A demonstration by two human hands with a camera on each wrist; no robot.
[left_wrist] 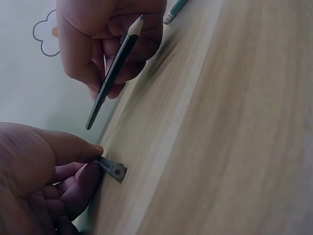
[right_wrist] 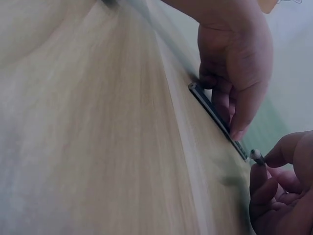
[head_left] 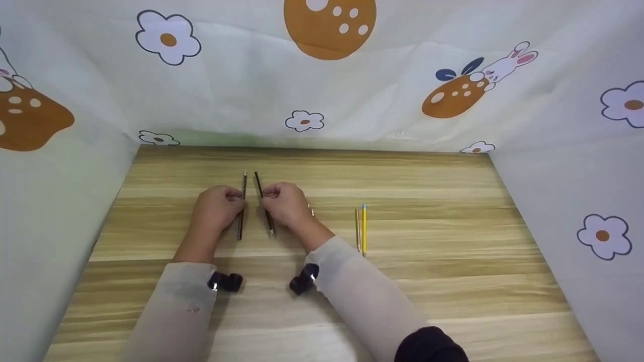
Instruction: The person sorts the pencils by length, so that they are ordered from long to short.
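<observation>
In the head view, the left hand (head_left: 216, 208) held a black pencil (head_left: 241, 221) between thumb and curled fingers, the shaft running out past the fingertips both away from and toward the person. Facing it, the right hand (head_left: 288, 205) pinched a dark pencil (head_left: 268, 218), which slanted, its pale sharpened end toward the person. The two shafts stood near each other without touching, closer at their far ends. To the right of both hands, a yellow pencil (head_left: 364, 229) and a thin brown stick (head_left: 357, 229) lay side by side on the wooden table (head_left: 453, 226). In the left wrist view, the black pencil's blunt end poked out just beyond the left thumb and index fingertips, low over the wood; whether it touched was unclear. Above, the dark pencil crossed in front of the right fingers, point up, and part of a teal pencil (left_wrist: 177, 9) showed beyond that hand. In the right wrist view, the black pencil lay lengthwise along the left fingertips, while the dark pencil's tip just emerged between the right thumb and finger.
</observation>
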